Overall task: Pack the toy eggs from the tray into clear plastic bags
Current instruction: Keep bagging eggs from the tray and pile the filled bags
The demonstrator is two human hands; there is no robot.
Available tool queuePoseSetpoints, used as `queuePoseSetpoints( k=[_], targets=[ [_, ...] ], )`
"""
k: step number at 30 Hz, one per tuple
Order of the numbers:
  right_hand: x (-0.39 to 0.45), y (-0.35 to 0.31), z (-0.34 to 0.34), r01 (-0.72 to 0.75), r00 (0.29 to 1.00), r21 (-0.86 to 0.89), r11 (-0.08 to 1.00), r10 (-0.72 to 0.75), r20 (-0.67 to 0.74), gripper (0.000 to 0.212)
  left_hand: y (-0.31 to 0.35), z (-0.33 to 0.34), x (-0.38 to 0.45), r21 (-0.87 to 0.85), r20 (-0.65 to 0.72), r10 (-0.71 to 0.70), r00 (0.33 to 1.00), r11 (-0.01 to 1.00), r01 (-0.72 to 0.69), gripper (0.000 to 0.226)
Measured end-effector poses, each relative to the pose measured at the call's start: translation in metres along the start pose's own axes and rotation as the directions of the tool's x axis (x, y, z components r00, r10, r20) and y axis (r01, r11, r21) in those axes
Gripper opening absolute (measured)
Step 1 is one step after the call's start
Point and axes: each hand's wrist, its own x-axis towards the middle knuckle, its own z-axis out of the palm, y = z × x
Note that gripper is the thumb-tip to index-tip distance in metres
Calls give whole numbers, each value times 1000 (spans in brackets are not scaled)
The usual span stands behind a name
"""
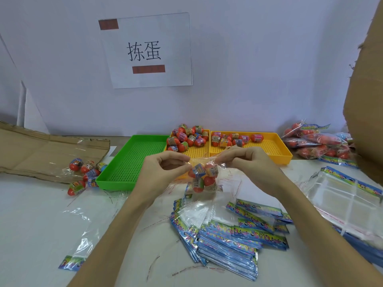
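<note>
In mid-air above the worktop, between the two hands, hangs a clear plastic bag with several toy eggs inside, red-orange shells with printed wrappers. The left hand pinches the bag's upper edge on one side, its grip clamped on the film between thumb and fingertips. The right hand pinches the opposite side of the same top edge, its grip likewise closed on the plastic. The bag's bottom hangs just above a heap of empty bags.

That heap, a stack of flat bags with blue printed headers, lies on the worktop beneath the forearms. A second pile of clear bags sits to the right, and a single empty bag lies at the left.

Behind the hands stand three trays side by side: a green tray, then a yellow tray holding a mound of loose eggs, then another yellow tray with a smaller group of eggs at its far edge.

Far right, filled bags of eggs are piled near a cardboard box. To the left, a few eggs lie beside flattened cardboard. A paper sign is taped to the wall.
</note>
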Motion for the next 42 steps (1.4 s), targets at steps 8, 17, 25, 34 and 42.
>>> queuePoseSetpoints(
  k=[8, 17, 25, 34, 42],
  targets=[
    [2, 4, 21, -2, 997, 59, 998, 7, -77, 13, 0, -6, 1, -7, 95, -70, 993, 997, 71, 24],
    [0, -5, 35, 26, 1000, 151, 988, -24, -13, 29, 6, 10, -4, 14, 251, -71, 965, 997, 70, 30],
    [2, -2, 23, -154, 972, -217, 964, 109, -206, 26, 7, 10, -2, -208, 162, -166, 973, 958, 198, 23],
    [2, -2, 36, -47, 997, -71, 996, 42, -64, 23, 10, 11, -1, -332, 99, -187, 977, 920, 210, 24],
    [-1, -2, 41, 8, 958, -77, 997, -30, -285, 10, 9, 9, -1, -440, -71, -294, 953, 867, 235, 18]
  ],
)
